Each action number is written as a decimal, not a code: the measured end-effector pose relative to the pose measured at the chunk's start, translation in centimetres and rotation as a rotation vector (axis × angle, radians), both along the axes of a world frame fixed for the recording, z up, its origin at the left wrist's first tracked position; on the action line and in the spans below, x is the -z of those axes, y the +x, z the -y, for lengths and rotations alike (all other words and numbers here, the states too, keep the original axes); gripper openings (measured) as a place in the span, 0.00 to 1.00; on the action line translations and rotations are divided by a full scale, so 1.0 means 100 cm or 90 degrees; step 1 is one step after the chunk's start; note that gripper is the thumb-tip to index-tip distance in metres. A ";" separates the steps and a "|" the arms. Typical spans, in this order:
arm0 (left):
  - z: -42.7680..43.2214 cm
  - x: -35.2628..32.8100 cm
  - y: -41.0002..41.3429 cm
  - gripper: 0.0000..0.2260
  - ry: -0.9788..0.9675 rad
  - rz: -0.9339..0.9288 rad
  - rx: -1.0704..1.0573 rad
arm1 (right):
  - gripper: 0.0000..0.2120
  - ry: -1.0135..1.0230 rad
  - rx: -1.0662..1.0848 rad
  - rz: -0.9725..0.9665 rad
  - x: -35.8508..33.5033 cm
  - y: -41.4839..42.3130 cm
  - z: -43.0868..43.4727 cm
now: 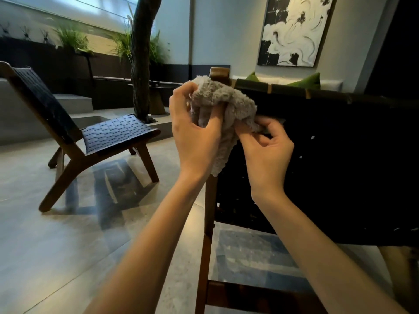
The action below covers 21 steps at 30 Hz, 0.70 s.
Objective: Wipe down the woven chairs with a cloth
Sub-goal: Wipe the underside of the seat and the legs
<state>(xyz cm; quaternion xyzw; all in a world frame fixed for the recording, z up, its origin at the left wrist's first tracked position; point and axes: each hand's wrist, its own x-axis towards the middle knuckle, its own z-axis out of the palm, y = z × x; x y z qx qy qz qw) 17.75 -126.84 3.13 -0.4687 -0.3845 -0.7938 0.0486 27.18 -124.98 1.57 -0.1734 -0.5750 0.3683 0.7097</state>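
Between the two hands, a grey fluffy cloth (224, 98) is held bunched up, just before the top corner of the near woven chair (340, 166). The bundle is gripped by the left hand (195, 130), fingers curled into its folds; its lower edge is pinched by the right hand (265, 150). Behind the right hand, the view is blocked by that chair's dark woven back. Well left of the left hand, a second woven chair (108, 132) is set on the glossy floor (45, 234), a tree trunk (141, 64) behind it. Above the right hand, a painting (292, 30) is hung.
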 end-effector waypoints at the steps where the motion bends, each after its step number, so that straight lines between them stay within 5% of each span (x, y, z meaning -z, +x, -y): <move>1: -0.002 0.007 -0.002 0.15 -0.006 -0.004 -0.008 | 0.07 -0.020 -0.003 -0.003 0.005 -0.003 -0.005; 9: -0.018 0.085 -0.012 0.17 -0.112 0.021 0.018 | 0.14 -0.041 0.069 0.107 0.073 -0.012 -0.036; 21: -0.049 0.256 -0.037 0.14 -0.473 0.068 0.085 | 0.12 -0.406 -0.164 0.393 0.211 -0.016 -0.080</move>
